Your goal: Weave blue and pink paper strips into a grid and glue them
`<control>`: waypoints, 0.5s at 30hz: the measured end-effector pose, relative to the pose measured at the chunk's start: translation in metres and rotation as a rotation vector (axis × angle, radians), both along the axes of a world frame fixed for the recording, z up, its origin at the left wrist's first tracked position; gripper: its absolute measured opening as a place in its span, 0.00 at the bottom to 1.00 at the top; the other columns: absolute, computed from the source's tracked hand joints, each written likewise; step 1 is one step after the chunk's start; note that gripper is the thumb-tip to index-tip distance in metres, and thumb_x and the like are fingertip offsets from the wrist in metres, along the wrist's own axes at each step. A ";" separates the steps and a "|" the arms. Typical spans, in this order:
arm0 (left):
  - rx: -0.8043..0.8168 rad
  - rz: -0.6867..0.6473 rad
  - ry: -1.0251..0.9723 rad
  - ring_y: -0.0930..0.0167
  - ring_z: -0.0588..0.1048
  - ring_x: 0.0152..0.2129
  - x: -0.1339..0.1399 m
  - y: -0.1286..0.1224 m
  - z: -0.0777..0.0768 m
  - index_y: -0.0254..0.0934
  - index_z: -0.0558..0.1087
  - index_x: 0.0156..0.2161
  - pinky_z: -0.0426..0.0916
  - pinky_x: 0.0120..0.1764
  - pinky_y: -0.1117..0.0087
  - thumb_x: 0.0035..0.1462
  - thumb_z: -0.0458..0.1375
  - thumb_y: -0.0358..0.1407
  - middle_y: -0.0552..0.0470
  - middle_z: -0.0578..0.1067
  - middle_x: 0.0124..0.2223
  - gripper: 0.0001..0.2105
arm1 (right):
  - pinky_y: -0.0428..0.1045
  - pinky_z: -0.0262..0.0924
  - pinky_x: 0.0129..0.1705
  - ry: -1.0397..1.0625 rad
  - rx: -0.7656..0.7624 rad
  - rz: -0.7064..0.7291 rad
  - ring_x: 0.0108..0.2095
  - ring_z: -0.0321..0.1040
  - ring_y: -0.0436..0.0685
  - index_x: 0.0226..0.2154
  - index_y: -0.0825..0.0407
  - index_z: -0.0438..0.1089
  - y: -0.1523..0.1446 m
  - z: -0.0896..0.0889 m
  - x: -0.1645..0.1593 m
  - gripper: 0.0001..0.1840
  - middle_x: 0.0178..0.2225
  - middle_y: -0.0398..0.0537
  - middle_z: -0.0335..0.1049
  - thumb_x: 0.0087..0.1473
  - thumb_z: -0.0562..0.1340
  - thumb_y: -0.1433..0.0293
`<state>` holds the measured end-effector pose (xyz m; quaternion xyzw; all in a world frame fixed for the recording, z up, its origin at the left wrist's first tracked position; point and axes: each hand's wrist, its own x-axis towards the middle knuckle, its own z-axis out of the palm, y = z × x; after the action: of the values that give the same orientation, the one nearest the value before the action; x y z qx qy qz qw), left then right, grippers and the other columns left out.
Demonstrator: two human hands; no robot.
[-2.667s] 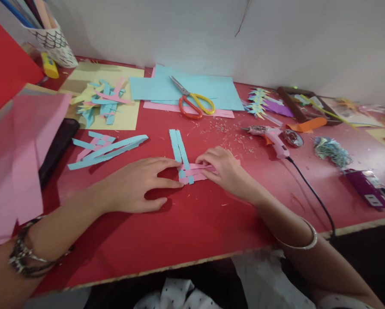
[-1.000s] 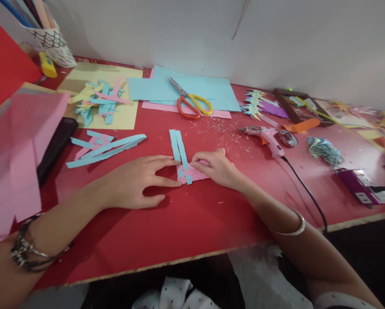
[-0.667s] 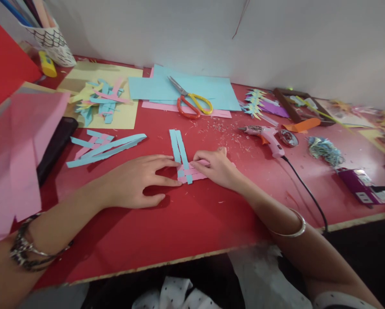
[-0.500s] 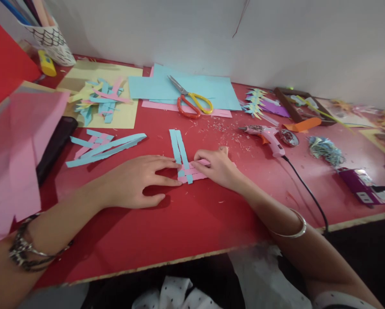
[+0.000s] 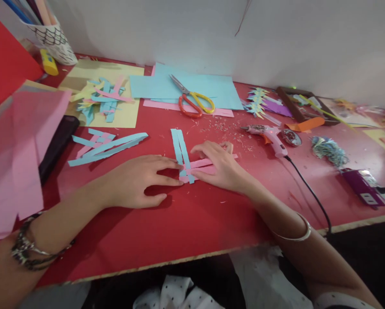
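2 bare hands meet over a small paper weave (image 5: 186, 174) near the middle of the red bench (image 5: 141, 240). In it, 2 blue strips (image 5: 178, 148) run up toward the wall, crossed by pink strips (image 5: 200, 163) that reach out to the right. The left hand (image 5: 133, 182) lies flat with its fingers spread, 2 fingertips touching the weave's left edge. The right hand (image 5: 223, 167) is over the pink strips, partly hiding them; its thumb and forefinger stand apart, the thumb tip at the weave.

To the left lies another woven piece (image 5: 97, 140), pink and blue, with long blue ends. Behind it, a pile of cut strips (image 5: 107, 96) sits on a yellow sheet (image 5: 130, 116). Scissors (image 5: 186, 91), 1 handle loop red and 1 yellow, rest on blue sheets (image 5: 224, 90) by the wall. Right of the paper scraps (image 5: 223, 126) lies a pink glue gun (image 5: 274, 139), its black cord (image 5: 310, 186) trailing to the bench's front edge.
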<state>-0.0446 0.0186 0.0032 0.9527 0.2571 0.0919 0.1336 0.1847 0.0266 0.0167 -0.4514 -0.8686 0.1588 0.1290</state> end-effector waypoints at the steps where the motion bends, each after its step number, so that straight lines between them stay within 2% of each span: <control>1: -0.001 0.002 -0.002 0.62 0.66 0.50 0.000 0.000 0.000 0.46 0.73 0.46 0.62 0.51 0.59 0.51 0.53 0.35 0.48 0.67 0.55 0.16 | 0.52 0.41 0.44 0.002 -0.032 0.067 0.42 0.61 0.57 0.41 0.51 0.61 -0.001 0.002 0.001 0.16 0.41 0.48 0.66 0.49 0.59 0.63; 4: 0.010 0.003 -0.017 0.62 0.66 0.49 0.000 0.001 -0.001 0.46 0.73 0.46 0.62 0.51 0.60 0.51 0.54 0.36 0.48 0.67 0.55 0.16 | 0.53 0.41 0.47 -0.015 -0.127 0.177 0.44 0.58 0.56 0.41 0.50 0.62 -0.001 0.005 0.003 0.19 0.42 0.47 0.65 0.47 0.61 0.62; 10: 0.015 -0.013 -0.020 0.61 0.67 0.49 0.000 0.001 0.000 0.45 0.73 0.46 0.62 0.50 0.58 0.51 0.54 0.35 0.47 0.68 0.54 0.16 | 0.58 0.32 0.53 -0.070 -0.131 0.172 0.45 0.57 0.56 0.37 0.49 0.63 0.004 0.002 0.004 0.15 0.42 0.45 0.64 0.46 0.62 0.61; 15: 0.002 -0.020 -0.019 0.61 0.67 0.49 0.000 0.001 0.001 0.44 0.73 0.46 0.63 0.50 0.58 0.51 0.53 0.35 0.45 0.68 0.53 0.15 | 0.58 0.32 0.54 -0.074 -0.111 0.155 0.44 0.57 0.56 0.32 0.49 0.62 0.003 0.000 0.001 0.12 0.40 0.45 0.65 0.46 0.62 0.61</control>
<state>-0.0442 0.0196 0.0041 0.9544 0.2464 0.0997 0.1358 0.1861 0.0300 0.0169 -0.3949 -0.8949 0.1993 0.0588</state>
